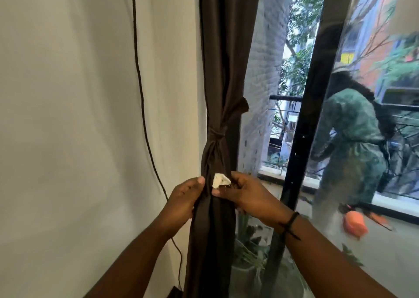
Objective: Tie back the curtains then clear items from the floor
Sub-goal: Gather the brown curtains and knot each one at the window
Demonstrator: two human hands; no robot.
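A dark brown curtain [223, 55] hangs gathered beside the window, bound by a knotted band of the same cloth [215, 137]. Below the knot my left hand [183, 198] grips the bundle's left side with the thumb on the front. My right hand [244, 192] grips its right side and pinches a small white tag [220, 180] sewn to the fabric. The bundle runs down between my forearms and out of the frame's bottom.
A white wall [79, 116] with a thin black cable [141, 89] fills the left. A black window frame post [303, 116] stands on the right. The glass reflects a person in green. A potted plant [251, 252] sits low beside the curtain.
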